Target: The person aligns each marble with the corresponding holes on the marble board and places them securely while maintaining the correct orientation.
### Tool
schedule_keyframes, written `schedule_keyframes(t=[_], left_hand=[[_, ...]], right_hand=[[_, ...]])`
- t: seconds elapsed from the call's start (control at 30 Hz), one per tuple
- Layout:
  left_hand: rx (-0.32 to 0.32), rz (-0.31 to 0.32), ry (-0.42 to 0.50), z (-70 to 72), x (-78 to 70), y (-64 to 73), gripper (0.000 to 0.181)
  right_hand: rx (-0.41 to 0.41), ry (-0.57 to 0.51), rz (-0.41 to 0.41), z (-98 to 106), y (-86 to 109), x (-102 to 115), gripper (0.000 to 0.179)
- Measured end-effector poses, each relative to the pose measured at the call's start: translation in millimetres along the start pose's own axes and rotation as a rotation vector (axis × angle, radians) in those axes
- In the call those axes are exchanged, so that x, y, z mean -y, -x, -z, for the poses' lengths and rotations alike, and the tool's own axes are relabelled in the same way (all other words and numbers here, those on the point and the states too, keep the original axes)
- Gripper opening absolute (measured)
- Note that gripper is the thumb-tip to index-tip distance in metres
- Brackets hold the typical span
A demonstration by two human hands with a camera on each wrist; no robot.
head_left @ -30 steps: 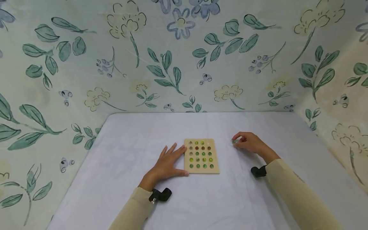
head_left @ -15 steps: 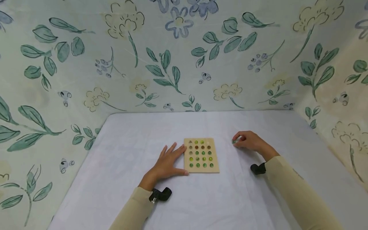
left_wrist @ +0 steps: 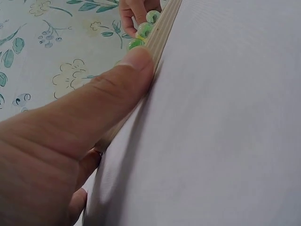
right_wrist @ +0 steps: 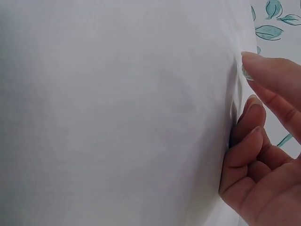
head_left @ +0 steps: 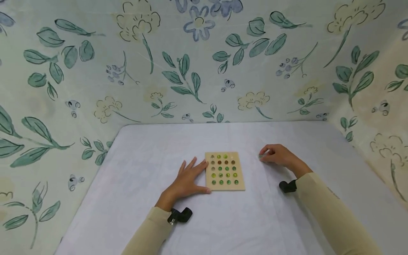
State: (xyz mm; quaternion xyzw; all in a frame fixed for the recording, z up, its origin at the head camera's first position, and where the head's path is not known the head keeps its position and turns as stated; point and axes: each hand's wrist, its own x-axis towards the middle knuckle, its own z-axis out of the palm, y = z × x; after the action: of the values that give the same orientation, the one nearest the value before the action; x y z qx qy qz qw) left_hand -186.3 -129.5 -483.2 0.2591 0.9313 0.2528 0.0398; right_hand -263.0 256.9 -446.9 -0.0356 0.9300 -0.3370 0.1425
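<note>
A square wooden board (head_left: pixel 240 183) lies on the white-covered table, bearing rows of glass marbles in green, yellow, brown and clear tones; its top right corner shows bare wood. My left hand (head_left: pixel 186 182) rests at the board's left side with fingers spread, thumb at the near left corner. In the left wrist view, the thumb (left_wrist: pixel 115 82) presses against the board's edge, and green marbles (left_wrist: pixel 145 30) rise beyond it. To the right of the board, my right hand (head_left: pixel 277 156) pinches a clear greenish marble (right_wrist: pixel 247 74) between thumb and index finger, low over the cloth, other fingers curled.
White cloth (head_left: pixel 153 141) with slight wrinkles covers the table. A floral curtain (head_left: pixel 197 71) hangs behind and at both sides. Black wrist cameras (head_left: pixel 182 215) sit at the cuffs of the beige sleeves (head_left: pixel 334 212).
The head view has shifted slightly. Both hands stay in nearly the same places; the marble in the right hand shows a little less between the fingertips.
</note>
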Motion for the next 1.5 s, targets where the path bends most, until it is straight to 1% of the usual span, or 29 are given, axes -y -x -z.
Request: schedule_keyframes(t=[0.1,0.3,0.43,0.5,0.6,0.73,0.9,1.0,1.17,1.27,1.4,1.5], left_hand=[[-0.003,0.009,0.001,0.5,-1.2,-2.1,0.104],[0.009,0.029,-0.004,-1.1,-1.7,-3.6,0.105],[0.018,0.029,0.002,-1.7,-1.4,-1.4,0.105],[0.017,0.026,-0.003,-1.0,-1.3,-0.5,0.105],[0.014,0.018,-0.012,-0.1,-2.3,-0.8,0.104],[0.013,0.010,-0.008,1.3,-3.4,-1.2,0.103],[0.012,0.010,-0.020,-0.3,-2.3,-1.8,0.103],[0.015,0.007,-0.021,-1.9,-2.0,-1.3,0.103],[0.015,0.001,-0.011,-0.9,-1.5,0.1,0.101],[0.013,-0.006,-0.012,-0.2,-1.4,0.7,0.101],[0.017,-0.006,-0.013,0.3,-1.7,1.1,0.100],[0.019,-0.005,-0.017,0.1,-1.9,0.9,0.100]], right_hand=[[0.003,-0.004,0.014,2.2,-0.6,2.2,0.025],[-0.004,-0.007,0.006,0.9,1.2,13.4,0.024],[-0.032,0.008,0.036,-4.1,0.3,25.1,0.021],[-0.043,0.011,0.072,-7.2,-0.6,33.5,0.021],[-0.051,0.005,0.100,-12.2,-2.4,43.6,0.020],[-0.043,-0.013,0.113,-19.5,-5.8,55.3,0.019],[-0.008,-0.049,0.122,-30.5,-7.7,66.1,0.020],[0.001,-0.060,0.111,-37.2,-8.5,69.0,0.019],[0.012,-0.071,0.131,-45.3,-12.5,73.7,0.016],[0.021,-0.096,0.146,-48.6,-14.5,75.4,0.016],[0.035,-0.129,0.142,-52.4,-15.7,75.9,0.017],[0.045,-0.130,0.135,-54.3,-15.5,75.6,0.018]])
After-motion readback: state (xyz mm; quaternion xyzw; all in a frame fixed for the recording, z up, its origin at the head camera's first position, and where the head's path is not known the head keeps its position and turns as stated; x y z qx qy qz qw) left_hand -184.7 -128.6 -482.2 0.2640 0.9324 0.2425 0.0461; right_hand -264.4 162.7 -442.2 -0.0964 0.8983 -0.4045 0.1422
